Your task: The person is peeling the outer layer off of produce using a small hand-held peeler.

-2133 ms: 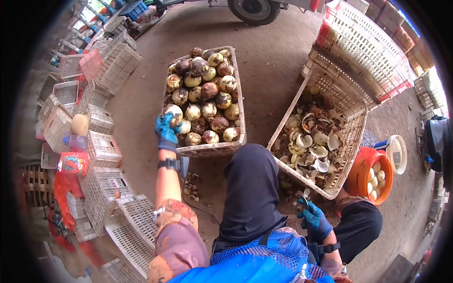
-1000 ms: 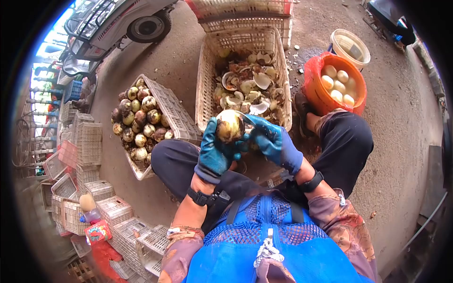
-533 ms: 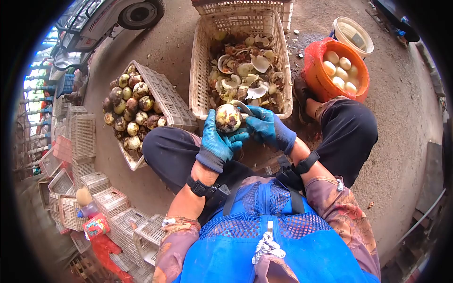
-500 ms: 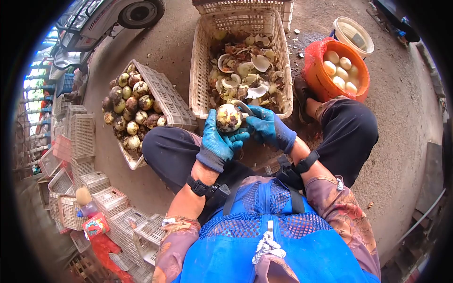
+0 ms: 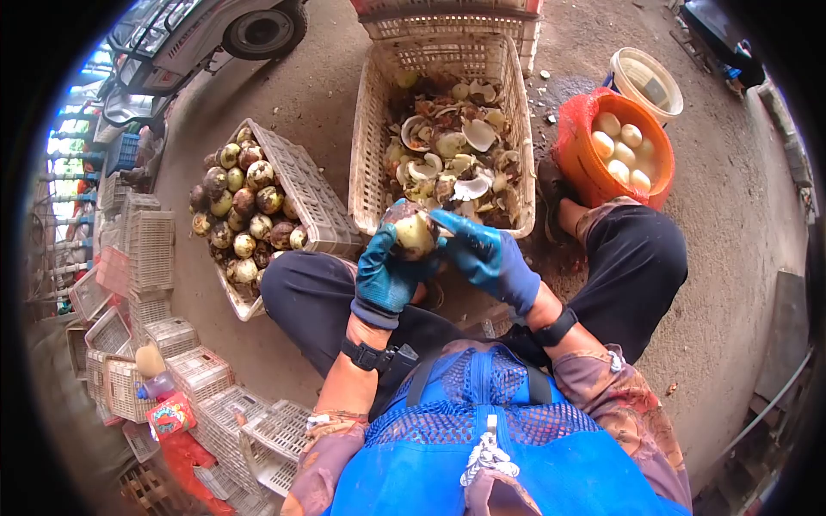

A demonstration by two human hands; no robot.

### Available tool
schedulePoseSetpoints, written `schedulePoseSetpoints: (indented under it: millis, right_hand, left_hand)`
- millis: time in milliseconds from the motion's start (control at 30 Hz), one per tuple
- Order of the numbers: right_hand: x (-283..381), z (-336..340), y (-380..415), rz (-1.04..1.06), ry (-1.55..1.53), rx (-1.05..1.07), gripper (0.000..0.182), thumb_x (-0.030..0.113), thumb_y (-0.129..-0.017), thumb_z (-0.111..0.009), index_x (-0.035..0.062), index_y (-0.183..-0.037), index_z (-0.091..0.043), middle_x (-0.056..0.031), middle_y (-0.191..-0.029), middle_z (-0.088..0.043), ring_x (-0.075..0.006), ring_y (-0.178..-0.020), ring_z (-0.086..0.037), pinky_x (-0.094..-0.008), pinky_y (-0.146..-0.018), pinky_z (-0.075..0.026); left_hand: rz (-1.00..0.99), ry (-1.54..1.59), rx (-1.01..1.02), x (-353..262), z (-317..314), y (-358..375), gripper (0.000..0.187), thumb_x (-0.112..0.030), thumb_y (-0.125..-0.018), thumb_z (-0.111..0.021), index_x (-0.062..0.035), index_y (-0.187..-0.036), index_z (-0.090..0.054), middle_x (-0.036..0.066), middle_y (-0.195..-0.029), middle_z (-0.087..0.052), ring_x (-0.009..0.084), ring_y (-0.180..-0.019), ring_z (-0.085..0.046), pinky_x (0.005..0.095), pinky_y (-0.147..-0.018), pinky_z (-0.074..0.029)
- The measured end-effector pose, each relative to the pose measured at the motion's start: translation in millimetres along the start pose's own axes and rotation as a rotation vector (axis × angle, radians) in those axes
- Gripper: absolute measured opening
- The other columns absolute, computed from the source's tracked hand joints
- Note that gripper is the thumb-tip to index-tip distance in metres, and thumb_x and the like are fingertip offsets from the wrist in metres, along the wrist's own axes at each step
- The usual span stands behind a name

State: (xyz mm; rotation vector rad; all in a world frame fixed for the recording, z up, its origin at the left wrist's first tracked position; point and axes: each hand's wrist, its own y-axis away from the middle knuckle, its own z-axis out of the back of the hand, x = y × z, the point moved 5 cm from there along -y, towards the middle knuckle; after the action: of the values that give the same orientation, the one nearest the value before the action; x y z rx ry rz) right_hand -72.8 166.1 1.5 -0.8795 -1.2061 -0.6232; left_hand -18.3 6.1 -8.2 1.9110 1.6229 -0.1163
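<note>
In the head view, a round, mottled fruit (image 5: 414, 232) is gripped in the left hand (image 5: 385, 273), which is covered by a blue glove and whose fingers (image 5: 379, 249) are curled tightly around the fruit's left and lower side. The fruit is held above the person's lap, just in front of the near rim of the husk crate (image 5: 370, 163). The right hand (image 5: 483, 254), also gloved in blue, is pressed against the fruit's right side, its fingers closed; a thin curved blade (image 5: 437, 230) appears to be clasped in it and laid against the fruit, though the grip on the blade itself cannot be made out clearly.

The husk crate, a pale plastic lattice, is filled with pale peelings and shell pieces (image 5: 452, 159). To the left, a second crate (image 5: 305, 193) lying at an angle is loaded with unpeeled brown and yellow-green fruit (image 5: 245, 211). To the right, an orange bucket (image 5: 578, 155) holding peeled white kernels (image 5: 621, 155) is seen beside the person's right knee, with a cream pail (image 5: 645, 82) just behind it. Stacks of empty crates (image 5: 151, 249) are ranged along the left edge, and a vehicle wheel (image 5: 262, 17) is visible at the top. A blue mesh apron (image 5: 490, 447) fills the bottom of the view.
</note>
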Motion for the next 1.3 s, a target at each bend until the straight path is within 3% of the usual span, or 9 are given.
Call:
schedulePoseSetpoints:
  millis: [33,133,233,333,733,1033,1133,1233,1300]
  right_hand:
    - [12,1,-1,0.118,0.190,-0.044,0.049,0.008,-0.087,-0.059,0.0155,-0.136,-0.056,-0.0147,-0.101,-0.070,-0.0281,-0.084,-0.070,-0.0358,-0.073,-0.054]
    - [26,7,-2,0.168,0.351,-0.007,0.050,0.010,-0.085,-0.063,0.0199,-0.134,-0.058,-0.0129,-0.094,-0.070,-0.0322,-0.075,-0.068,-0.0385,-0.061,-0.052]
    - [32,8,-2,0.213,0.469,-0.006,0.049,0.012,-0.084,-0.064,0.0225,-0.131,-0.059,-0.0076,-0.085,-0.068,-0.0262,-0.070,-0.067,-0.0379,-0.055,-0.051]
    - [46,7,-3,0.338,0.545,-0.029,0.045,0.015,-0.085,-0.062,0.0244,-0.129,-0.060,-0.0058,-0.081,-0.067,-0.0244,-0.067,-0.067,-0.0367,-0.053,-0.050]
    - [40,8,1,0.176,0.764,0.051,0.043,0.023,-0.086,-0.062,0.0201,-0.129,-0.055,-0.0061,-0.079,-0.065,-0.0258,-0.066,-0.066,-0.0398,-0.052,-0.049]
    - [7,-3,3,0.017,0.964,0.171,0.048,0.024,-0.085,-0.062,0.0131,-0.130,-0.050,-0.0106,-0.088,-0.065,-0.0287,-0.076,-0.067,-0.0436,-0.057,-0.049]
    - [4,-11,2,-0.017,0.940,0.142,0.046,0.023,-0.085,-0.061,0.0116,-0.128,-0.050,-0.0110,-0.089,-0.065,-0.0295,-0.075,-0.067,-0.0435,-0.058,-0.050]
    - [9,-13,4,-0.193,0.929,0.205,0.057,0.012,-0.078,-0.065,0.0129,-0.133,-0.050,-0.0116,-0.094,-0.065,-0.0307,-0.081,-0.066,-0.0434,-0.064,-0.050]
    - [3,-12,6,-0.107,0.949,0.215,0.057,0.026,-0.077,-0.069,0.0109,-0.128,-0.048,-0.0118,-0.091,-0.065,-0.0310,-0.080,-0.067,-0.0437,-0.062,-0.051]
  left_hand:
    - [-0.015,-0.041,0.017,-3,2,-2,0.053,-0.033,-0.090,-0.066,-0.0099,-0.134,-0.049,0.012,-0.127,-0.058,0.0309,-0.108,-0.061,0.0424,-0.081,-0.057]
    - [-0.056,-0.178,0.088,-12,12,-4,0.056,-0.031,-0.088,-0.068,-0.0120,-0.136,-0.045,0.009,-0.123,-0.059,0.0274,-0.104,-0.063,0.0386,-0.076,-0.058]
    - [-0.182,-0.192,0.094,-15,9,-5,0.057,-0.031,-0.090,-0.068,-0.0111,-0.137,-0.043,0.008,-0.123,-0.059,0.0259,-0.103,-0.063,0.0362,-0.073,-0.058]
    - [-0.155,-0.089,0.036,-15,13,-6,0.054,-0.031,-0.092,-0.065,-0.0097,-0.137,-0.044,0.008,-0.123,-0.059,0.0244,-0.103,-0.063,0.0359,-0.072,-0.058]
    - [-0.186,-0.255,0.021,-14,14,-8,0.043,-0.032,-0.092,-0.066,-0.0112,-0.126,-0.051,0.006,-0.113,-0.063,0.0218,-0.095,-0.064,0.0336,-0.064,-0.056]
    - [-0.087,-0.177,-0.107,-3,10,-3,0.039,-0.033,-0.091,-0.066,-0.0101,-0.121,-0.054,0.006,-0.107,-0.064,0.0218,-0.096,-0.065,0.0350,-0.073,-0.057]
    - [-0.063,-0.245,-0.124,-1,15,-12,0.040,-0.035,-0.092,-0.065,-0.0073,-0.119,-0.054,0.006,-0.104,-0.064,0.0211,-0.093,-0.065,0.0340,-0.071,-0.057]
    - [-0.166,-0.426,-0.077,-3,1,-4,0.042,-0.037,-0.092,-0.065,-0.0055,-0.118,-0.054,0.005,-0.101,-0.064,0.0199,-0.088,-0.066,0.0332,-0.069,-0.057]
    - [-0.071,-0.335,-0.067,0,5,-4,0.041,-0.036,-0.091,-0.067,-0.0074,-0.118,-0.055,0.005,-0.098,-0.064,0.0191,-0.085,-0.066,0.0336,-0.068,-0.057]
